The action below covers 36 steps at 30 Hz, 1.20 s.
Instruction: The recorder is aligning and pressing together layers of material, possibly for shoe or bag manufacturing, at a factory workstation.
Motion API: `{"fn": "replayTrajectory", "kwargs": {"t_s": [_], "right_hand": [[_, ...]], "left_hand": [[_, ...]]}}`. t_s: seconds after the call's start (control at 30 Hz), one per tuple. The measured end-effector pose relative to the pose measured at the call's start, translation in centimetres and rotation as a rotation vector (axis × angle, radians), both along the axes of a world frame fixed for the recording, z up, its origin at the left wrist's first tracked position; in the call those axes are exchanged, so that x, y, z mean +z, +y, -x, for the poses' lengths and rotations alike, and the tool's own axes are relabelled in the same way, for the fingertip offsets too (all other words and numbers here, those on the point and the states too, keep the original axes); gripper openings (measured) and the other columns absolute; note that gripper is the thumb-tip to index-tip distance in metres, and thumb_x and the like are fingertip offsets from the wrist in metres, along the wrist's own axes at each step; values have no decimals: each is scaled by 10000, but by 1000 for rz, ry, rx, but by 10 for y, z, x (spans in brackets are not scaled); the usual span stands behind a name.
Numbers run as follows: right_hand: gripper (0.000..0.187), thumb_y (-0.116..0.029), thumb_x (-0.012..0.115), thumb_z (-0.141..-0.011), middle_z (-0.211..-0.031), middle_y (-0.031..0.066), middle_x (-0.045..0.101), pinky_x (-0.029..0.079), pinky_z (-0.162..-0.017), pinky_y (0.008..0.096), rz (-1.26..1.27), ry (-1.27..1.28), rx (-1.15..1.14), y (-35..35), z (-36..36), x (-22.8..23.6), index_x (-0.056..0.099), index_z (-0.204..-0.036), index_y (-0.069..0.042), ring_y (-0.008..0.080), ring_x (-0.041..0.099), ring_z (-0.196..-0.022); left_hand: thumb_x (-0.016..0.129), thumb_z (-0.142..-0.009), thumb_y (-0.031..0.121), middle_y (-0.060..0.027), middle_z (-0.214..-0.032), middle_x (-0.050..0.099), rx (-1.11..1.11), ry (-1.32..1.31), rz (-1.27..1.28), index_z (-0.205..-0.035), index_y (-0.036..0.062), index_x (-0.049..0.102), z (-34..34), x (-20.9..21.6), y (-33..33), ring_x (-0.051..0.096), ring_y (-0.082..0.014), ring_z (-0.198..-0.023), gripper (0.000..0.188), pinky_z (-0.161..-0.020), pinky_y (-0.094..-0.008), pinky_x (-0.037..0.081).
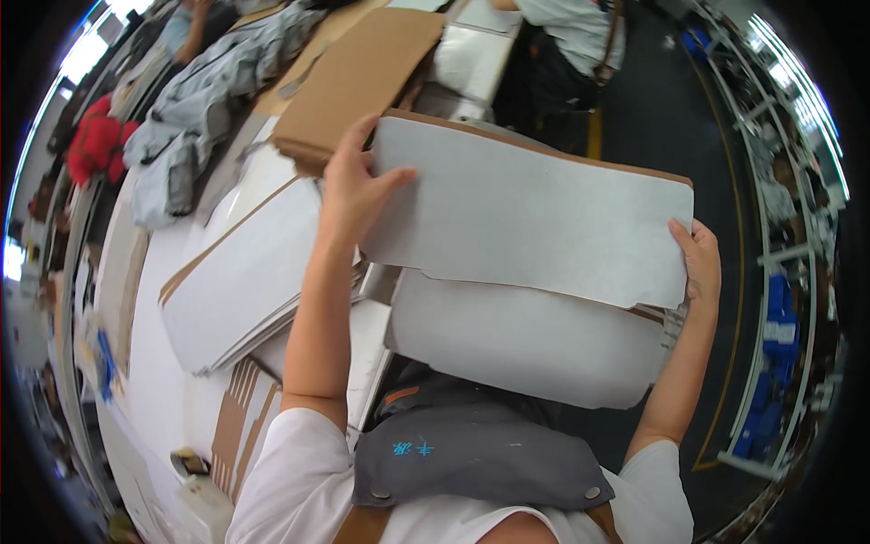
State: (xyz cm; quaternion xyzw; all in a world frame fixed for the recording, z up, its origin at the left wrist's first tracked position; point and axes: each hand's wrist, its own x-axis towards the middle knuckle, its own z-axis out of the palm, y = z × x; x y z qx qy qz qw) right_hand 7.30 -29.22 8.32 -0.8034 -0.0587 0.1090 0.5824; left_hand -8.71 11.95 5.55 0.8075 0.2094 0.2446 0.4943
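Both my hands hold up a white-faced cardboard sheet (535,208) with a brown edge along its top. My left hand (358,186) grips its upper left corner, thumb on the white face and fingers behind. At the right edge, my right hand (696,258) pinches it with the thumb in front. Below the held sheet, another pale sheet (526,335) lies just above my grey apron (480,458); what supports it is hidden. On the table to the left rests a slanted stack of white sheets (245,272).
A pile of brown cardboard (362,77) sits beyond my left hand on the white table (145,363). Brown cardboard strips (240,422) lie nearer me. Grey cloth (195,118) covers the table's far left. Another person (571,36) is ahead; shelving with blue bins (778,326) lines the right.
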Motion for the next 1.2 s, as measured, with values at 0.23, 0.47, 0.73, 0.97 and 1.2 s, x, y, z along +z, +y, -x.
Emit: {"fn": "replayTrajectory", "kwargs": {"t_s": [0.23,0.47,0.73,0.97,1.2], "right_hand": [[255,-201,643,-898,-649,-9,566,419,-516,275,36,8,758,267,43,-39,652,-771,21,77,507,-584],[243,-153,616,-875,-764,147,683,536,-656,335,-220,-22,828,391,111,-86,645,-976,66,221,668,-676],[242,-122,677,-852,-999,133,664,532,-751,329,181,-516,595,168,71,-52,644,-1060,-3,243,655,-842],[563,-239,724,-790,-1363,79,497,332,-1056,416,621,-765,556,54,112,-69,547,-1276,-18,293,415,-1274],[641,-287,729,-787,-1392,77,468,292,-1080,420,568,-749,443,51,119,-78,503,-1339,-51,273,377,-1310]], "left_hand": [[732,-718,30,-27,-646,608,715,320,-227,-1436,102,400,249,13,151,541,-97,-547,794,-506,-254,428],[769,-724,69,-136,-885,644,850,516,-840,-1351,39,497,347,-18,225,616,-204,-801,684,-689,-302,480],[784,-702,-3,-109,-999,666,-276,64,-292,-1055,20,664,118,-16,9,642,-243,-905,373,-804,-339,496],[828,-658,157,-118,-1102,576,-670,58,-655,-1144,30,579,28,-32,-88,554,-304,-979,561,-868,-411,452],[812,-677,177,-73,-842,613,-730,299,-681,-964,28,646,10,-22,-91,586,-282,-884,363,-763,-389,451]]}}
